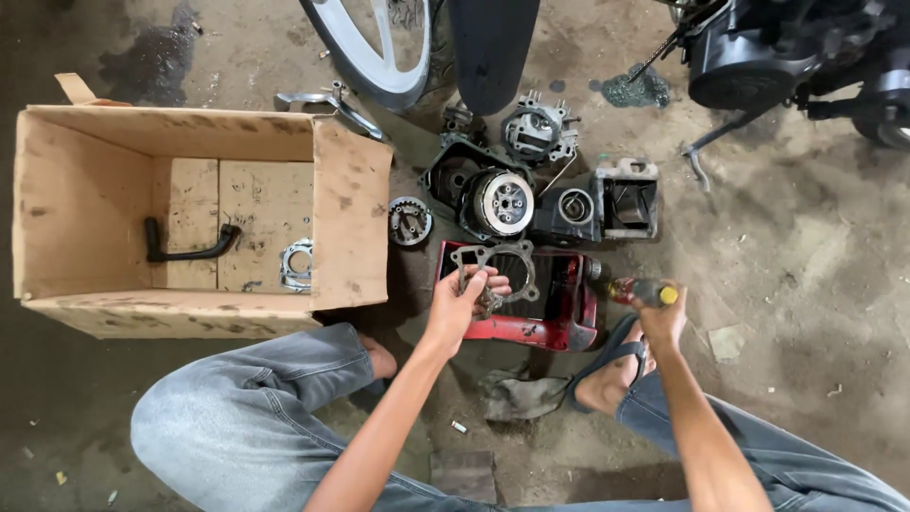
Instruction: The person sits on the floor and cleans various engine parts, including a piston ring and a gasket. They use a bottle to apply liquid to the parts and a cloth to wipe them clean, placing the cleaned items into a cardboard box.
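Observation:
My left hand (462,300) grips a flat grey gasket-shaped metal plate (500,264) with a large round hole, holding it over a red tray (561,322) on the ground. My right hand (661,313) is closed around a screwdriver with a red and yellow handle (640,289), its tip pointing left toward the tray's right edge. Just beyond the tray lies a dark engine case with a round clutch (502,202) and a cylinder block (626,197).
An open cardboard box (351,213) at left holds a black hose (187,246) and a metal gasket (297,265). A round gear (410,221) lies beside it. A motorcycle wheel (374,57) and engine (758,57) stand beyond. A rag (519,395) lies near my sandalled foot (611,374).

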